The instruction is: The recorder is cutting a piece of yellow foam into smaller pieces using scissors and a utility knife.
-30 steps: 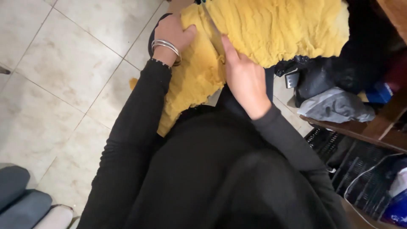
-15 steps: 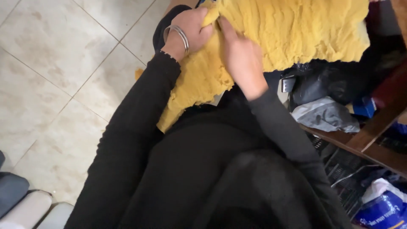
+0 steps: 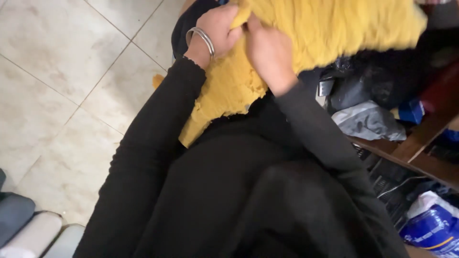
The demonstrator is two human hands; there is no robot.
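Observation:
A mustard-yellow crinkled cloth [image 3: 330, 28] spreads across the top of the view and hangs down over my black-clad lap. My left hand [image 3: 217, 26], with silver bangles on the wrist, pinches a fold of the cloth near its upper edge. My right hand [image 3: 270, 52] grips the same cloth right beside it, the two hands touching. Both arms are in black sleeves. The cloth's lower corner [image 3: 205, 119] droops between my arms.
Pale tiled floor [image 3: 71, 86] lies on the left. A wooden shelf [image 3: 420, 143] on the right holds dark bags, a grey wrapped bundle [image 3: 368, 122] and a blue-and-white packet [image 3: 430, 224]. Grey cushioned shapes [image 3: 24, 229] sit at the bottom left.
My two hands have come together on the yellow cloth, the right hand sliding up to meet the left. The view has shifted slightly to the left.

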